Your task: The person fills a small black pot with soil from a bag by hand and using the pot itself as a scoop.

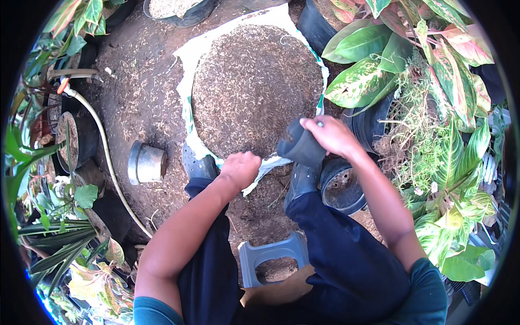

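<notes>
A white woven sack (191, 46) with rolled-down edges stands before me, full of brown potting mix (256, 85) flecked with pale husks. At its near rim my left hand (242, 167) is closed in a fist over the sack's edge; its fingertips are hidden. My right hand (333, 132) grips a small black plastic pot (302, 147) by its side, thumb on top. This pot is tilted over the sack's near right edge, and its rim looks ragged. Some mix near it is blurred.
A black pot (147, 162) lies on its side to the left, beside a pale hose (103, 142). Another black pot (343, 187) sits by my right shoe (302, 180). Leafy potted plants (365, 81) crowd both sides. Below me is a grey plastic stool (250, 260).
</notes>
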`<state>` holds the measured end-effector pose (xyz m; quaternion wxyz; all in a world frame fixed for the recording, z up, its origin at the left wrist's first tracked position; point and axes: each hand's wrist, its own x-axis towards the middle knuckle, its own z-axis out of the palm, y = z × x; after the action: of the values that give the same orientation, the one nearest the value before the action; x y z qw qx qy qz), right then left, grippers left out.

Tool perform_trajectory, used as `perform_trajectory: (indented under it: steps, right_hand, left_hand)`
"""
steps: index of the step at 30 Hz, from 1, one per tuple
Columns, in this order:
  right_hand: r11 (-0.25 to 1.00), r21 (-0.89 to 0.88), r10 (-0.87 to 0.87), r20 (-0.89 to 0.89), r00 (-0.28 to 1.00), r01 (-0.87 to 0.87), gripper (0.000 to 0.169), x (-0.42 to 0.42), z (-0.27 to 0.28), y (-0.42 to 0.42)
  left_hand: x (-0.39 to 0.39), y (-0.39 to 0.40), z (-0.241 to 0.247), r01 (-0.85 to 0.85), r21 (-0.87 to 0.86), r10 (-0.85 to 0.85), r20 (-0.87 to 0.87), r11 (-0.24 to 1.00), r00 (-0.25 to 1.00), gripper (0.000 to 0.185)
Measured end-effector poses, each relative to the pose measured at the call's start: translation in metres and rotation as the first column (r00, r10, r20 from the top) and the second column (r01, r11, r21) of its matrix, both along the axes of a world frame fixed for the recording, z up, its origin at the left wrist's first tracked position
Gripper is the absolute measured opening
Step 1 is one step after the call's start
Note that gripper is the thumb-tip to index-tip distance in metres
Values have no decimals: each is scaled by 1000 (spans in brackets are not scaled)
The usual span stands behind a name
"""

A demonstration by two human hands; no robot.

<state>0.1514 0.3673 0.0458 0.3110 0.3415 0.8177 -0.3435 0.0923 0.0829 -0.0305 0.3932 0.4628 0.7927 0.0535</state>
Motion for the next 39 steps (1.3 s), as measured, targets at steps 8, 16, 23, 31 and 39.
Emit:
perform_trajectory:
  steps: [8, 16, 23, 31, 39]
  right_hand:
    - [896, -361, -318, -114, 941, 259, 66, -27, -14, -13]
    - [780, -498, -409, 53, 911, 379, 66, -8, 6, -2]
    - [363, -687, -596, 348, 724, 630, 79, 2, 12, -8]
    - [307, -634, -478, 543, 691, 710, 86, 45, -18, -12]
    - [377, -644, -444, 505, 740, 666, 86, 59, -23, -8]
  left_hand:
    - [-14, 6, 11, 56, 13, -58, 223, 998, 973, 12]
    - [-9, -1, 12, -8, 9, 7, 85, 1000, 996, 22]
    - [1, 4, 10, -53, -47, 54, 38, 998, 998, 21]
    - [-32, 3, 9, -113, 35, 94, 347, 993, 933, 19]
    - [-24, -2, 10, -112, -6, 110, 248, 994, 963, 25]
